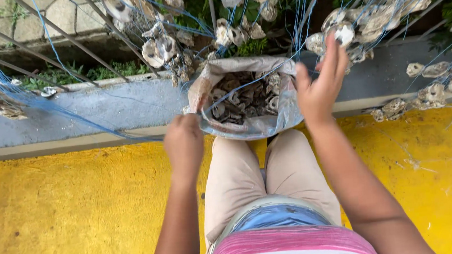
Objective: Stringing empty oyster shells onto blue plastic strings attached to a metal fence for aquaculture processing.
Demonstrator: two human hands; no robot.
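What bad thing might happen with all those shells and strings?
The blue strings cross each other closely, so they may tangle as the left hand pulls one. The right hand is reaching up to a shell; its rough edge might scratch. The full sack stands open and could tip, spilling shells.

I saw the left hand (183,141) fisted on a blue line (49,105) at frame center-left, the right hand (319,83) raised open-fingered at a shell (343,33) upper right. Between them sat a sack of shells (245,96) above the knees; yellow floor (68,217) below.
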